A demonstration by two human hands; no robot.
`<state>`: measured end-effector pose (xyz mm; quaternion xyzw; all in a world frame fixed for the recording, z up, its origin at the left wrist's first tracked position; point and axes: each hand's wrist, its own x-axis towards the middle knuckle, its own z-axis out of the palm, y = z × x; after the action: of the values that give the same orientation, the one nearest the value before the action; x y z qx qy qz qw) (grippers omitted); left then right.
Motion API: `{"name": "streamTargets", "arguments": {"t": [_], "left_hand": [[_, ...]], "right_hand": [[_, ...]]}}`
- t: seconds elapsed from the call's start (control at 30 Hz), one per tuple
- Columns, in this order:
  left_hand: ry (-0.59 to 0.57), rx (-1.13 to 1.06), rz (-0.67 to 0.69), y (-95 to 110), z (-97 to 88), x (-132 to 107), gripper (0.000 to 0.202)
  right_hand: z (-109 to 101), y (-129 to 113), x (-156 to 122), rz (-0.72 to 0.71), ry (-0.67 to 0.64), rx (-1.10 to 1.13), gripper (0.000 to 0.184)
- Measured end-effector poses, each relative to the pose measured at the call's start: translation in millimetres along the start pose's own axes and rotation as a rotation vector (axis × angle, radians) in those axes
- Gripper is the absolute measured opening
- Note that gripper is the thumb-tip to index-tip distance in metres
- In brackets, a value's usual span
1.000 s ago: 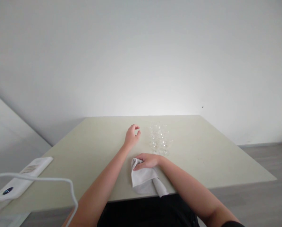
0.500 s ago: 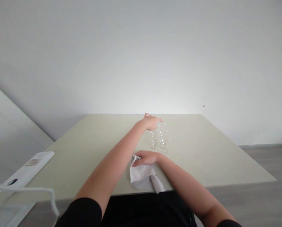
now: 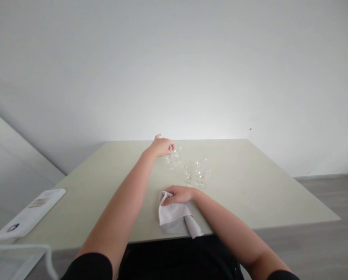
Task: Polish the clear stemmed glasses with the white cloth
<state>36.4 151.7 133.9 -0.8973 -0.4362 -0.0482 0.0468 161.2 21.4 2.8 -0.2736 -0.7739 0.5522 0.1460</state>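
My left hand (image 3: 162, 147) reaches over the far part of the table, its fingers curled in a pinch at the edge of a clear glass-like item (image 3: 174, 158). The item's exact kind is hard to make out. A cluster of similar see-through glassware (image 3: 196, 174) stands on the table just right of it, several pieces close together. Nearer to me, my right hand (image 3: 180, 194) grips a light grey cloth (image 3: 174, 215). The cloth lies folded on the tabletop, with one corner hanging at the front edge.
The pale table (image 3: 258, 182) reaches back to a white wall (image 3: 174, 70). At its left edge lies a flat white object (image 3: 31, 214) with a dark round mark. A white cable-like loop (image 3: 47, 254) is at the lower left.
My left hand has moved left from the glassware cluster, and a clear piece now stands apart there with it. My right hand and the cloth have stayed in place.
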Motion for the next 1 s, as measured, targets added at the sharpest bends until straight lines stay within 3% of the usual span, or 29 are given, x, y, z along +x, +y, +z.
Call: {"name": "streamTargets", "arguments": {"t": [0.1,0.2,0.37,0.53,0.83,1.0], "left_hand": [[0.051,0.004,-0.118,-34,-3.3,-32,0.026],[0.014,0.029,-0.24,-62,-5.1,-61,0.023],[-0.029,0.051,-0.383,-89,-7.3,-84,0.024],[-0.072,0.042,-0.424,-95,-9.1,-84,0.025],[-0.163,-0.009,-0.479,-87,-13.0,-79,0.026],[-0.142,0.032,-0.515,-74,-28.6,-91,0.038]], "right_hand": [[0,-1,0,-0.01,-0.005,0.01,0.025],[1,-1,1,0.002,-0.004,0.014,0.025],[0,2,0,0.007,0.004,0.007,0.026],[0,6,-1,0.014,0.002,0.005,0.029],[0,5,-1,0.036,0.003,0.018,0.029],[0,1,0,0.041,0.006,0.014,0.028]]}}
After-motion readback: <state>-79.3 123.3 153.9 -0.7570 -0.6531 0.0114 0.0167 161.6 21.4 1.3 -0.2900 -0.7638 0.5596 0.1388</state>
